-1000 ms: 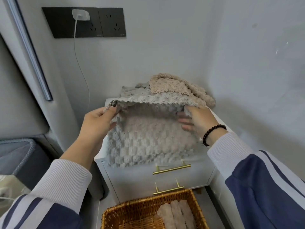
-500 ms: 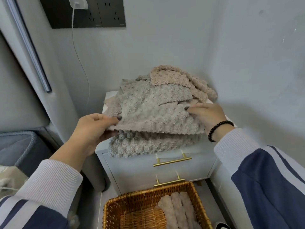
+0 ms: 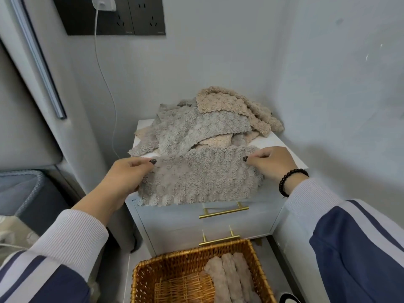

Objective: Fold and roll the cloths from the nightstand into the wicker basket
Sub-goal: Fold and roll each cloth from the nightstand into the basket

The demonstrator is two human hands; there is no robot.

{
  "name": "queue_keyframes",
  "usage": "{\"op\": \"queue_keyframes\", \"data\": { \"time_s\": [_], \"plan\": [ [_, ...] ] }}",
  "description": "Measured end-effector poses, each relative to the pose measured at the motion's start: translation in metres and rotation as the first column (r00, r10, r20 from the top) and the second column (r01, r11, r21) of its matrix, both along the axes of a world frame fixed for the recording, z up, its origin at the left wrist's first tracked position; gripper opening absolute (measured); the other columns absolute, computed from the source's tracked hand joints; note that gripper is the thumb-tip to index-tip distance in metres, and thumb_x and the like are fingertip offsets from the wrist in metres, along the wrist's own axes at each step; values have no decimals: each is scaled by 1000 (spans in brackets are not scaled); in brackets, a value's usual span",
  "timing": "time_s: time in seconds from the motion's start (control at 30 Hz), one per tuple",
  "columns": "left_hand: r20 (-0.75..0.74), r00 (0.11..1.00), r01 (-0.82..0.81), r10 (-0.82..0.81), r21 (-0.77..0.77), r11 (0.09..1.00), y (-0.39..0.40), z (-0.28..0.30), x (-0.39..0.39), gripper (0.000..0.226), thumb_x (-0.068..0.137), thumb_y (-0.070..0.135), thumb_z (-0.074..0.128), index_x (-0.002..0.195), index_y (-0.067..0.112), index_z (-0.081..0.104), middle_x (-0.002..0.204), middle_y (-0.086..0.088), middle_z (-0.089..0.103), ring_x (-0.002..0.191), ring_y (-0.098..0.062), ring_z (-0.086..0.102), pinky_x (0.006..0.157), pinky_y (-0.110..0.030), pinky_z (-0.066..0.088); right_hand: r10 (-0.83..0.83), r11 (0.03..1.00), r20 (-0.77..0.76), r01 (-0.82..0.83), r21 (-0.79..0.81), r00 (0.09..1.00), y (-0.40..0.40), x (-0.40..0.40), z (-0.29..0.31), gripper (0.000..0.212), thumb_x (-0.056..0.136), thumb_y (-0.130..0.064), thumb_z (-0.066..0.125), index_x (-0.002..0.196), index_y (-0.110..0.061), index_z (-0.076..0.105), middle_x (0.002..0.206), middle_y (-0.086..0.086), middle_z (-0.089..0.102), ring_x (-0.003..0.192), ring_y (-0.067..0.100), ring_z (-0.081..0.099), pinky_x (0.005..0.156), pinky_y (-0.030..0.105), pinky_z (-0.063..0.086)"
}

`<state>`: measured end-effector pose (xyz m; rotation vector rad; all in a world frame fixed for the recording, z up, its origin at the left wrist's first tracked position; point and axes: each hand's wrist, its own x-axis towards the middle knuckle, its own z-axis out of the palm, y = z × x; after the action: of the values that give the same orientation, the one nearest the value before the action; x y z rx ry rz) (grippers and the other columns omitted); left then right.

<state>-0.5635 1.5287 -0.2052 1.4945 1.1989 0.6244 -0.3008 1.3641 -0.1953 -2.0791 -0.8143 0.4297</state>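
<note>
Holding a grey cloth (image 3: 200, 178) flat across the front edge of the white nightstand (image 3: 282, 149), you are pinching its upper fold at both ends: your left hand (image 3: 125, 178) is closing thumb and fingers on the left corner, and your right hand (image 3: 272, 164) is curling its grip on the right corner, a dark bead bracelet (image 3: 291, 180) sitting at that wrist. The cloth is lying doubled over, its lower edge drooping just past the nightstand's front, above the upper gold drawer handle (image 3: 223, 212). Behind it, a loose heap of grey and beige cloths (image 3: 209, 123) is piling up toward the back corner of the nightstand, touching the folded one's far edge. Below, on the floor in front of the drawers, the wicker basket (image 3: 175, 265) is standing with three rolled cloths (image 3: 231, 278) lying side by side along its right half. On the wall above, a white charger (image 3: 103, 3) is sitting in a black socket panel (image 3: 131, 18), its cable (image 3: 105, 84) hanging down beside the nightstand. Both your sleeves are showing white cuffs on navy.
</note>
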Motion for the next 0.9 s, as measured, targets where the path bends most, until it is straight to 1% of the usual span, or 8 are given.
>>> {"op": "queue_keyframes", "data": {
  "time_s": [0.23,0.37,0.53,0.6,0.63,0.7,0.77,0.9],
  "plan": [
    [53,999,6,-2,-83,997,2,-6,14,35,95,29,58,130,29,52,83,-6,54,71,-21,42,61,-33,34,38,995,-183,-22,93,982,6,5,-7,17,85,-12,65,99,-22,67,81,0,63,70,13,57,58,22,39],
    [15,999,44,-45,87,995,4,-7,22,29,91,10,61,111,30,69,113,3,64,83,-22,59,76,-37,51,75,995,-167,-63,75,983,11,7,-15,27,85,-6,65,108,-19,67,89,0,60,63,7,49,57,17,39],
    [132,988,-104,83,164,981,8,-4,30,38,89,0,60,115,27,67,83,-8,63,57,-9,56,58,-19,49,45,976,-128,-16,217,991,15,8,-14,41,86,5,58,115,-24,63,132,1,55,115,13,53,76,10,45],
    [161,981,-131,105,159,979,7,-4,34,47,87,0,63,127,25,60,112,-9,62,90,-5,66,81,-22,53,47,972,-98,-23,235,994,17,8,-13,47,86,7,54,123,-22,59,141,-2,50,122,7,51,81,9,41],
    [163,980,-136,111,153,979,8,-5,36,52,87,-1,64,133,22,57,130,-8,56,114,-10,59,96,-28,49,52,972,-84,-31,232,995,18,8,-13,50,86,7,53,127,-22,57,144,-3,47,111,1,56,77,7,43],
    [160,982,-122,97,153,981,9,-7,37,60,87,-4,63,140,19,49,147,-7,43,135,-13,42,108,-34,40,60,977,-62,-45,209,996,18,7,-13,54,87,7,51,133,-23,53,148,-3,42,93,3,63,71,16,50],
    [153,984,-113,88,162,980,9,-8,36,62,88,-4,62,143,20,46,150,-9,39,138,-14,37,106,-32,39,62,981,-46,-53,188,997,18,8,-13,56,87,7,49,135,-23,51,149,-3,40,111,20,60,84,28,50],
    [124,990,-85,63,184,979,12,-9,32,66,88,-7,61,141,29,47,147,-17,40,140,-16,34,90,-26,39,103,976,-11,-99,194,995,17,13,-15,56,87,9,48,135,-21,50,149,-1,41,112,2,50,71,11,47]
  ]
}}
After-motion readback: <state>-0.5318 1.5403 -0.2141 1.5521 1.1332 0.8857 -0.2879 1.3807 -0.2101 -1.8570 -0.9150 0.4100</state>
